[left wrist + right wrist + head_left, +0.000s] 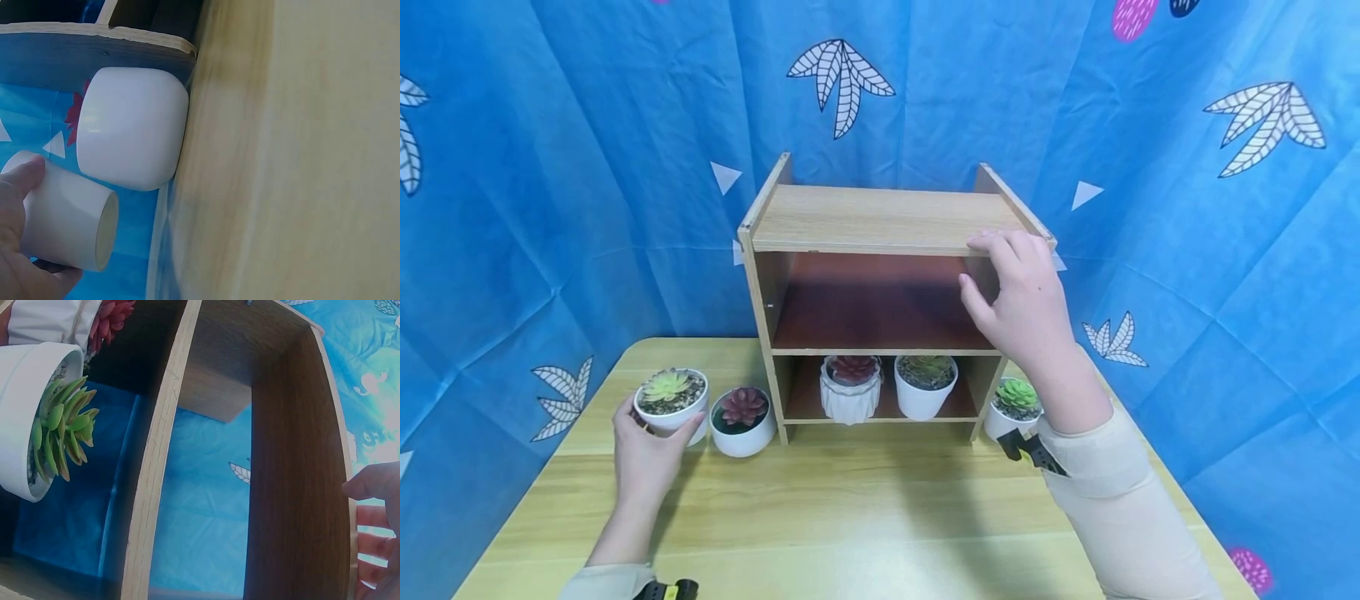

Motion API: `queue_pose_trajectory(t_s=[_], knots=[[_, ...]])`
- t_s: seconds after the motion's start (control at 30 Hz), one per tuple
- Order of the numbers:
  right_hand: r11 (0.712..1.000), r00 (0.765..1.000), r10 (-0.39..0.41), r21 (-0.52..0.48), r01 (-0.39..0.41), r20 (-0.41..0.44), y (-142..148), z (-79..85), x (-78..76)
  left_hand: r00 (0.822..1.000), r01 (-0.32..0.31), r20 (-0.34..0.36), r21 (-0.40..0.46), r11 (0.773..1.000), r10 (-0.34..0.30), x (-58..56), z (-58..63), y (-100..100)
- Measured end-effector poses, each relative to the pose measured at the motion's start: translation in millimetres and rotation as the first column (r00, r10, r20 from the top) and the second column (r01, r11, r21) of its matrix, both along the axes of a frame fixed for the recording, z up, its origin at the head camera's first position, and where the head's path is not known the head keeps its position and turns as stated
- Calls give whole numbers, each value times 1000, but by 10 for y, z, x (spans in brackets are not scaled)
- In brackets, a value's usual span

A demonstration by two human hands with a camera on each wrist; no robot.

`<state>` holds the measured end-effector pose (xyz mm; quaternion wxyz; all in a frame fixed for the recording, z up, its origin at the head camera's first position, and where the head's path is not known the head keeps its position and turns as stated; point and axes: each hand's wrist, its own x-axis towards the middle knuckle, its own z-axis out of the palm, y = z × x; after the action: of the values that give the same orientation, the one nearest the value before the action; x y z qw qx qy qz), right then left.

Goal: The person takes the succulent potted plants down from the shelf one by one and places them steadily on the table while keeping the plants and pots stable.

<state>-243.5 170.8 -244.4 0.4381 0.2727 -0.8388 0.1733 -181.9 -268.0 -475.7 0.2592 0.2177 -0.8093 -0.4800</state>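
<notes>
Carefully, you hold a pale green succulent (670,400) in its white pot with your left hand (651,450), at the left end of the table (850,508). Your left fingers grip the pot's sides, thumb opposite the rest, and the left wrist view shows its round base raised off the table. Just beside it, a red succulent (743,417) in a low white bowl stands on the table, near the left side of a wooden shelf (872,218).

At the other end, your right hand (1030,292) touches the front edge of the shelf's top board near its right corner, the fingers relaxed and spread, the thumb apart from them below the board. Side by side at the front of the bottom compartment stand a ribbed pot (850,398) with a red plant and a smooth pot (923,402) with a green one. Past the shelf's right side, a bright green succulent (1018,397) sits on the table, partly hidden by your right arm (1120,500). Behind everything hangs a blue curtain (655,150) with white leaf prints.
</notes>
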Motion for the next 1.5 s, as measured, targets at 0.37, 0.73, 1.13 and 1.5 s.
queue_pose_trajectory(t_s=[0.37, 0.73, 1.13, 1.5], knots=[[1000, 1000, 4, 0, -4, -11, 7, -30, -7, 1000, -10, -2, -35, 999, 10, -5, -64, 14], [1000, 1000, 10, -1, -10, -25, 30, -61, -21, 1000, -3, 6, -40, 999, 3, -60, -90, -9], [1000, 999, 16, -3, -16, -28, 37, -86, -36, 999, -4, 44, -26, 1000, 5, -103, -158, -33], [1000, 999, 22, -5, -22, -31, 38, -92, -43, 998, 1, 59, -23, 1000, 0, -139, -186, -40]])
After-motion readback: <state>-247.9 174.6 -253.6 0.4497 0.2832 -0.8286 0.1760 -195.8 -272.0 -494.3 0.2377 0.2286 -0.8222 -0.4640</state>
